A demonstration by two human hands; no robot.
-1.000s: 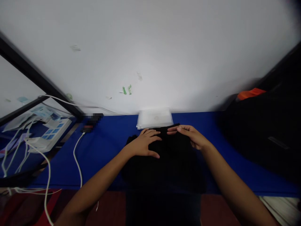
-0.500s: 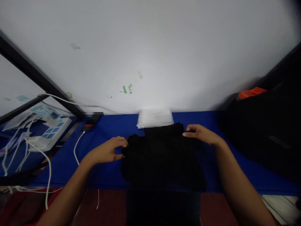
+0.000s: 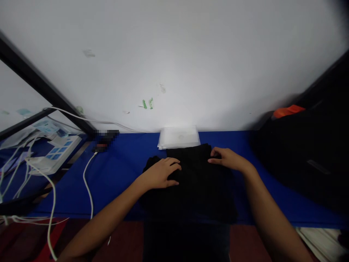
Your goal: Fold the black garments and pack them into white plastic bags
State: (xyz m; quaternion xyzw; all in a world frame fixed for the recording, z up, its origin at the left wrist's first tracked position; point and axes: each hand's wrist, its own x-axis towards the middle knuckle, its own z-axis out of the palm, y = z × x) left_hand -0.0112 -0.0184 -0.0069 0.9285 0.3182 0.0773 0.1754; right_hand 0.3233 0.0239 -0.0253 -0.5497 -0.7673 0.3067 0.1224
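A folded black cloth, perhaps a garment (image 3: 191, 182), lies in front of me on the blue surface; its folds are hard to make out in the dark. My left hand (image 3: 163, 173) rests on its left part with fingers spread, thumb apart from them. At the upper right edge my right hand (image 3: 225, 159) has thumb and forefinger on either side of some black fabric, pinching it. Just behind the cloth is a stack of white, translucent plastic sheets or bags (image 3: 178, 136).
A blue-covered bed or table (image 3: 120, 174) meets a white wall (image 3: 191, 72). On the right bulks a large black bag (image 3: 300, 156) with an orange piece (image 3: 289, 111). White cables (image 3: 88, 182), a dark pixelated object (image 3: 106, 141) and a blue-and-white packet (image 3: 61, 151) lie left.
My left hand has moved right, from the cloth's left edge onto its top. The right hand stays at the upper right edge, shifted slightly left and down.
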